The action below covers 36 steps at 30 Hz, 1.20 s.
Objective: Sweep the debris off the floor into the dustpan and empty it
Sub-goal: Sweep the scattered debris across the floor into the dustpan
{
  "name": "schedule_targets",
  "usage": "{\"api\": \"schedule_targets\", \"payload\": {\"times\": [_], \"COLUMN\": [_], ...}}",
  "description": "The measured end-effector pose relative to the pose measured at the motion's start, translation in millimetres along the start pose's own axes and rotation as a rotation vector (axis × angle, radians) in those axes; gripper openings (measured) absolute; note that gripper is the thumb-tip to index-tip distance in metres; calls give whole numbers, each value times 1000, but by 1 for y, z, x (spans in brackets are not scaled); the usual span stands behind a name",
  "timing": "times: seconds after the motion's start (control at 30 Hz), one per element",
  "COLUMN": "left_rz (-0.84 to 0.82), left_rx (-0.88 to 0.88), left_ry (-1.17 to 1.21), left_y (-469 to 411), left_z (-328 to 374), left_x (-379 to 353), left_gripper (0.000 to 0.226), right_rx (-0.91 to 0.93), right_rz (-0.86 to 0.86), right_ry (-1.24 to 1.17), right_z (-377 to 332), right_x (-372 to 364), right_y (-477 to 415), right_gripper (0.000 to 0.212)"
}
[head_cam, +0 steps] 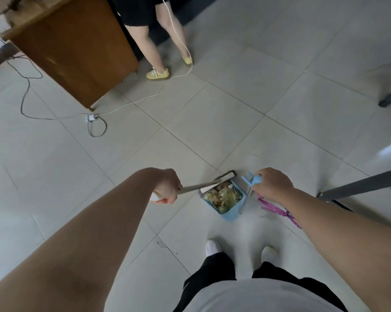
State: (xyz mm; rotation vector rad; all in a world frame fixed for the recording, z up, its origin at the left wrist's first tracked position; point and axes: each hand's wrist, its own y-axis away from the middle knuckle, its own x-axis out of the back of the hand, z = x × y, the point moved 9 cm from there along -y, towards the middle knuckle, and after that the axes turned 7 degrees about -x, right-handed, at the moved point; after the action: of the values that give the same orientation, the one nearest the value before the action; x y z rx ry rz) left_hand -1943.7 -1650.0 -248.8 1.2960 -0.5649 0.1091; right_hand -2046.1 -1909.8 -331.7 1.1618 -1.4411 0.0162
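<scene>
Just ahead of the wearer's feet, at about 12 o'clock, a blue dustpan (231,214) sits on the pale tiled floor (212,122), filled with a heap of pale, yellowish-green debris (221,198). The broom head (222,179), a light bar with dark bristles, lies across the pan's far edge, touching it. The left hand (167,188), at 11 o'clock, has its fingers curled tightly round the thin grey broom handle (196,188). The right hand (272,184), at 1 o'clock, is clamped round the blue grip (252,180) at the top of the dustpan's slim handle. The two hands stay apart, with the pan between and below them. A purple ribbon (277,210) trails beneath the right wrist; I cannot tell what it is tied to.

A grey pole (359,185) slants in from 3 o'clock, near the right forearm. The wearer's white-clad feet (213,245) stand just short of the pan. Far off at 10 o'clock stands a brown wooden cabinet (77,48). Beside it, at 11 o'clock, another person's legs end in yellow shoes (157,73). A white cable (145,97) runs from that person down to a small white plug (90,118) on the floor, where a dark cable (25,95) also loops.
</scene>
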Motion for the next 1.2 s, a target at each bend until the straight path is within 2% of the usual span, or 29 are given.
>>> {"api": "schedule_targets", "payload": {"times": [0.13,0.37,0.53,0.63,0.77,0.83,1.0,1.2], "left_rz": [-16,88,146,180,184,178,219,177], "left_rx": [14,26,62,87,126,156,221,326], "left_ry": [47,154,233,259,236,274,380,592], "left_y": [29,47,39,43,50,47,33,13], "left_z": [9,20,21,17,15,13,3,1], "left_x": [-8,-31,-57,-48,-41,-47,-73,-134], "left_gripper": [56,59,62,56,42,39,17,19], "right_rx": [21,48,71,86,116,127,167,207], "right_rz": [-9,-15,-16,-24,-48,-48,-63,-78], "right_ry": [19,26,64,73,108,125,175,251], "right_z": [-4,-6,6,14,20,23,30,36], "right_x": [1,7,14,18,19,21,25,17], "right_y": [2,9,15,16,19,20,21,24], "right_gripper": [21,13,21,11,10,12,23,17]}}
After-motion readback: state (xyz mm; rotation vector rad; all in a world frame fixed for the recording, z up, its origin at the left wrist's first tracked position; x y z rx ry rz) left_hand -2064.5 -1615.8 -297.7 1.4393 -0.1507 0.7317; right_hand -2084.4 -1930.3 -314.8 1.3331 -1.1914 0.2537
